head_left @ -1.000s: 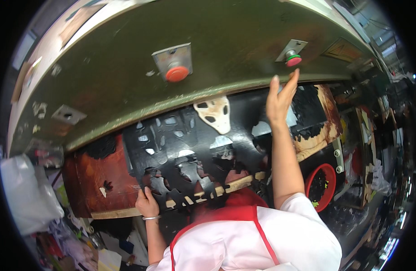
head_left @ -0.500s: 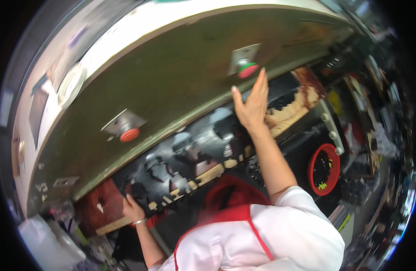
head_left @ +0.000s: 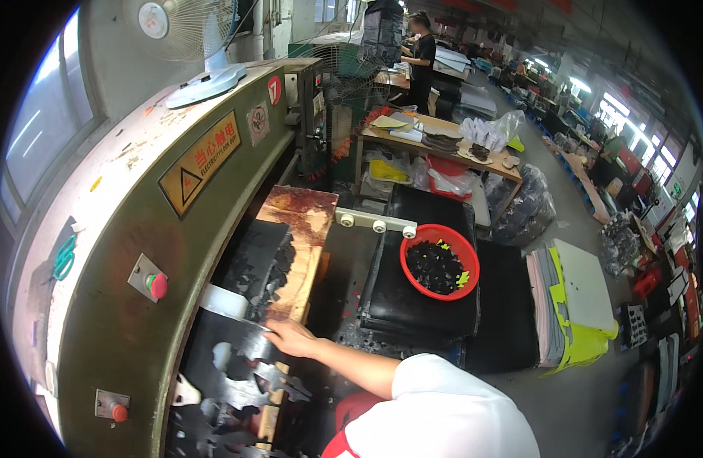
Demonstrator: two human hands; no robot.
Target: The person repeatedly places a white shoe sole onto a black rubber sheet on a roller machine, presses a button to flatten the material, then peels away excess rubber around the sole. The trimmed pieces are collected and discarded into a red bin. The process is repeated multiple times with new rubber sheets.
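My right hand (head_left: 290,338) reaches left to the edge of a black sheet (head_left: 222,332) full of cut-out holes, its fingers closed on that edge. The sheet lies along the front of a green machine (head_left: 141,221). Beyond my hand, a second stack of black sheet (head_left: 252,263) with a ragged edge rests on a worn wooden board (head_left: 309,217). Where the two sheets meet, a pale shiny flap (head_left: 224,301) shows. My left hand is outside the view.
Two red push buttons, one with a green ring (head_left: 158,286), stick out from the machine. A red basin (head_left: 474,256) of black and yellow-green scraps sits on black sheets. Stacked coloured sheets (head_left: 580,290) stand to the right. Farther back are a cluttered table (head_left: 512,169) and a person (head_left: 422,61).
The view has swung to the right. My right hand has left the green-ringed button and come down to the black sheet's edge. My left hand has gone out of view.
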